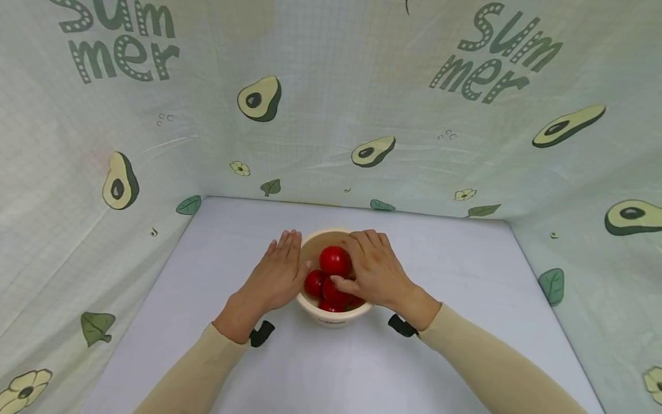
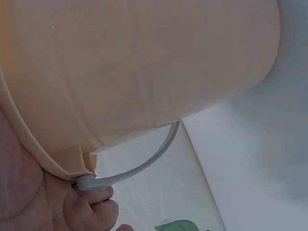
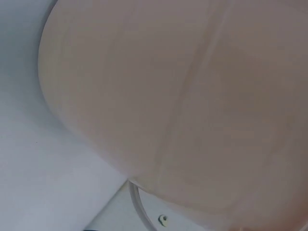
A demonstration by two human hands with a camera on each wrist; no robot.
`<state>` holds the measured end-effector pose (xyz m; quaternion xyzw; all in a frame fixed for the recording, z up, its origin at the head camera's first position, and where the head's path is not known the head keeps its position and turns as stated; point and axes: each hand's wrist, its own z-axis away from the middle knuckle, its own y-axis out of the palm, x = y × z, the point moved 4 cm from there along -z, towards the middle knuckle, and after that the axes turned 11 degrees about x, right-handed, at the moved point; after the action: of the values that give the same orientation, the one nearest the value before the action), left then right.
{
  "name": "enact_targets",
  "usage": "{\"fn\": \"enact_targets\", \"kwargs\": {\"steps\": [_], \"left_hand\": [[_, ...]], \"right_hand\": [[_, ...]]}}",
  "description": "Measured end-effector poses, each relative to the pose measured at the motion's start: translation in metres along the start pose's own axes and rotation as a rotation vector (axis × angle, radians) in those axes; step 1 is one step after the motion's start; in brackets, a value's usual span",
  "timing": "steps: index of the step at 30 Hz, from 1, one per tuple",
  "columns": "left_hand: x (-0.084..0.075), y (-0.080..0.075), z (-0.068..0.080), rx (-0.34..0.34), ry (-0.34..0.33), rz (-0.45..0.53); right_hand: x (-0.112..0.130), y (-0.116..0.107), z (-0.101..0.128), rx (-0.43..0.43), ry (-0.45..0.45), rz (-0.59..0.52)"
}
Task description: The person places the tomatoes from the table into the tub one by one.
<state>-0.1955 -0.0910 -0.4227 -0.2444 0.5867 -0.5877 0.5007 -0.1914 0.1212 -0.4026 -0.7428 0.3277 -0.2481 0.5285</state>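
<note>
A cream plastic bucket (image 1: 331, 321) stands upright on the table, holding several glossy red, apple-like balls (image 1: 335, 261). My left hand (image 1: 276, 275) lies along the bucket's left rim, fingers straight and thumb toward the opening. In the left wrist view its palm (image 2: 29, 192) meets the rim, by the hinge of a grey handle (image 2: 144, 166) that hangs down. Over the right rim rests my right hand (image 1: 376, 270), its fingers spread forward and its thumb reaching over the red balls. The right wrist view shows the bucket's side (image 3: 168, 106), with almost none of that hand.
Beneath the bucket is a pale table (image 1: 439, 356). A curtain (image 1: 320, 69) printed with avocados and lettering hangs behind it and along both sides. A black wrist strap piece (image 1: 402, 326) sticks out below the right wrist, another (image 1: 262, 333) below the left.
</note>
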Motion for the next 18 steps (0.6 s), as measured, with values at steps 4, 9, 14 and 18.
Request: {"fn": "enact_targets", "kwargs": {"steps": [4,9,14,18], "left_hand": [[0.000,-0.001,0.000,0.008,-0.008,0.005],[0.001,0.000,0.002,0.009,-0.015,-0.008],[0.002,-0.001,0.005,0.007,-0.029,-0.048],[0.004,0.000,0.008,0.000,-0.036,-0.058]], "right_hand": [[0.000,-0.001,0.000,0.006,0.008,0.000],[-0.002,0.000,0.004,0.033,0.075,0.028],[-0.009,0.000,0.010,0.093,0.203,0.007],[-0.016,0.000,0.019,0.097,0.288,-0.050]]}}
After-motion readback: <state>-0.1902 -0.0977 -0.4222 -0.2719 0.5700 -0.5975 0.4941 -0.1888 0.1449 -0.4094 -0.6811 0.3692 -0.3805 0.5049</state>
